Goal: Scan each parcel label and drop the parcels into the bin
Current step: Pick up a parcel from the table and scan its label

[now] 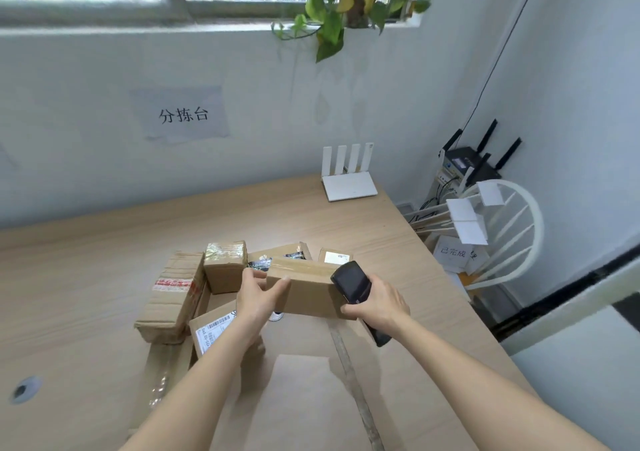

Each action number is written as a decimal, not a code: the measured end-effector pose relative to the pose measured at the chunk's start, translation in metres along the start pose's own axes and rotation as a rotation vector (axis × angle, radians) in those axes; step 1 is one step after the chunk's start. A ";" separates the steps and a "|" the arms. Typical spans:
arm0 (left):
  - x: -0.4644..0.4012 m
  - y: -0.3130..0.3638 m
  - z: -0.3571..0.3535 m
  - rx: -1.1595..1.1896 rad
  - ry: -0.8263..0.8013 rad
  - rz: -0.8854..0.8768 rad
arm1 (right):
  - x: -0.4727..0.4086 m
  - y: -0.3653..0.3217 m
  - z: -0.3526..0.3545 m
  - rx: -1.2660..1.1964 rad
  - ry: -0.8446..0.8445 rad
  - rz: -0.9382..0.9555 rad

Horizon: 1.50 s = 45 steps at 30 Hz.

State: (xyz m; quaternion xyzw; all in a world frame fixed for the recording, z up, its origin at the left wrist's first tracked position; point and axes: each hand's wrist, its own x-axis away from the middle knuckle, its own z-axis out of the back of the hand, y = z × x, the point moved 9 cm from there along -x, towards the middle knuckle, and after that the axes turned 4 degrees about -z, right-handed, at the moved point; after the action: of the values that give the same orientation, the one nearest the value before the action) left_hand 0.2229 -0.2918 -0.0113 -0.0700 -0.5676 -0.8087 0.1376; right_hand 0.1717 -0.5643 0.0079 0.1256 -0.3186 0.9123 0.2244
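Observation:
My left hand [258, 293] grips the left end of a plain brown parcel [306, 289], held above the table among other boxes. My right hand [377, 303] holds a black handheld scanner [351, 282], its head lying against the parcel's right end. Beside them are more parcels: a small taped cube [225, 265], a long box with red tape [173, 295], a box with a barcode label [213, 329] under my left forearm, and two at the back [334, 256]. No label shows on the held parcel's visible faces.
A large flat cardboard box [311, 381] lies near the wooden table's [104, 277] front. A white router [348, 184] stands at the table's back right. To the right, off the table, are a white wire bin [502, 232] with paper tags and a black router [471, 163].

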 end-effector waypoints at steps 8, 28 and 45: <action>0.050 0.058 0.024 -0.012 0.014 -0.134 | 0.053 -0.007 0.060 -0.178 0.067 -0.007; 0.177 0.139 -0.005 0.157 -0.111 -0.261 | 0.147 0.032 0.175 -0.409 -0.057 0.205; 0.294 0.151 -0.035 0.128 0.092 -0.316 | 0.219 0.100 0.213 -0.319 -0.057 0.243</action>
State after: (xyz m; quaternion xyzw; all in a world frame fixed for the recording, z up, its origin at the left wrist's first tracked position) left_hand -0.0097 -0.4142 0.1911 0.0658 -0.6151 -0.7848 0.0389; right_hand -0.0487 -0.6979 0.2001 0.0751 -0.4781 0.8668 0.1206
